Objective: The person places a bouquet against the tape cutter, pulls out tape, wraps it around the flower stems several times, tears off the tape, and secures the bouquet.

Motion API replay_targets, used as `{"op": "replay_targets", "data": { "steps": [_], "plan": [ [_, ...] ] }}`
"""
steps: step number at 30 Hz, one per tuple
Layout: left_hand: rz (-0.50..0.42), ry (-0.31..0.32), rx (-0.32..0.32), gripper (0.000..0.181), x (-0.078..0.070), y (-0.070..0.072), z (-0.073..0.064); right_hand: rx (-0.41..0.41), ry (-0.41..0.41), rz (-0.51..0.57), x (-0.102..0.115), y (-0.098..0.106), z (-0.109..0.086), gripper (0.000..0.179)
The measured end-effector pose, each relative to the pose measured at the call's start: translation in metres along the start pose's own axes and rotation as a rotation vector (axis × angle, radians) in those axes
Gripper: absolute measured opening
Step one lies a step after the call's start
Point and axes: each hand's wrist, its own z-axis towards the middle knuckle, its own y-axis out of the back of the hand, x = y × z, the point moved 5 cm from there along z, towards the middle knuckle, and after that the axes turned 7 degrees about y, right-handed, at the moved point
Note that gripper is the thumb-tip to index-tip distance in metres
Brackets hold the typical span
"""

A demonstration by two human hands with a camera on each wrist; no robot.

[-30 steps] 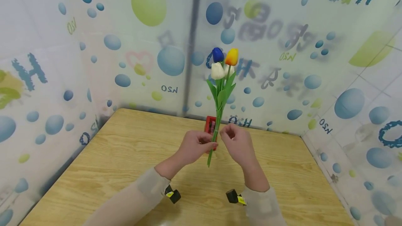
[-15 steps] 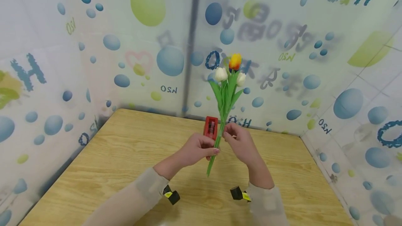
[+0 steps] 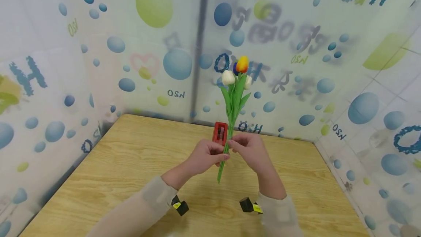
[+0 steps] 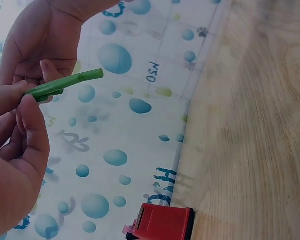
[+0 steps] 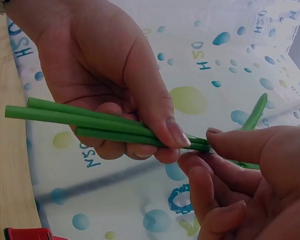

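Observation:
Several artificial tulips (image 3: 233, 100) stand upright in a bunch, with white, blue and yellow-orange heads and green leaves. My left hand (image 3: 204, 156) pinches the lower stems between thumb and fingers, the stem ends (image 4: 72, 82) poking out below. Just above it, my right hand (image 3: 250, 151) has thumb and fingertips closed on the same stems, as the right wrist view shows. Between the two thumbs, a glossy clear strip (image 5: 196, 138) lies against the stems. A red tape dispenser (image 3: 220, 131) stands on the table behind the hands, its lower part hidden by the left hand.
The wood-grain table (image 3: 138, 156) spans the space below the hands. White walls (image 3: 177, 28) printed with blue and green dots enclose its back and sides. Small black blocks (image 3: 246, 204) with yellow labels sit at both wrists.
The bunch has moved down and its heads tilted right, then swung slightly back left. My right hand has come in to the stems and closed its fingertips on them; my left keeps its grip.

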Motion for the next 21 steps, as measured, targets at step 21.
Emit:
{"op": "replay_targets", "data": {
  "steps": [21],
  "plan": [
    [0.009, -0.036, 0.061, 0.019, -0.004, 0.002, -0.001, 0.094, 0.023, 0.328, -0.013, -0.012, 0.007, 0.026]
  ]
}}
